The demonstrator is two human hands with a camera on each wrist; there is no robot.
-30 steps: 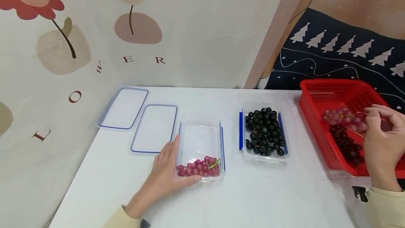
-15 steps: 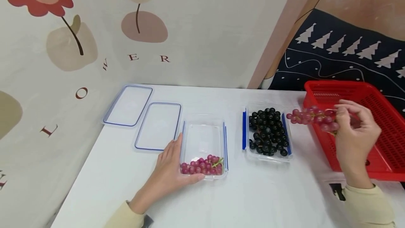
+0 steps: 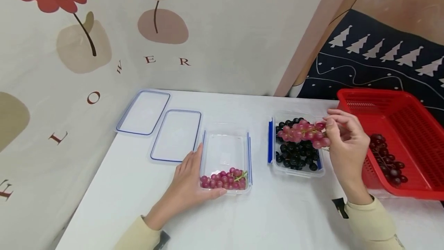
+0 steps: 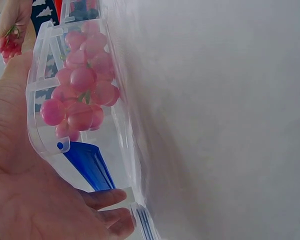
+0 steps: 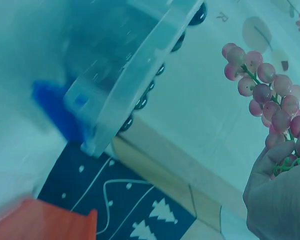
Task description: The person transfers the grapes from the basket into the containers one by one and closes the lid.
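My left hand (image 3: 187,182) rests spread against a clear box (image 3: 224,146), one pink bunch (image 3: 224,180) already inside. My right hand (image 3: 348,138) pinches another bunch (image 3: 301,131), not yet boxed, above the boxed black grapes (image 3: 295,157); dark grapes (image 3: 386,159) remain in the red basket (image 3: 412,138), both lids (image 3: 177,135) off.

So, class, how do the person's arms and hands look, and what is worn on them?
The left sleeve and right sleeve are pale yellow and reach the wrists. The left hand and right hand are bare, with no gloves or rings visible. A small dark piece shows at the left cuff, another at the right; I cannot tell what they are.
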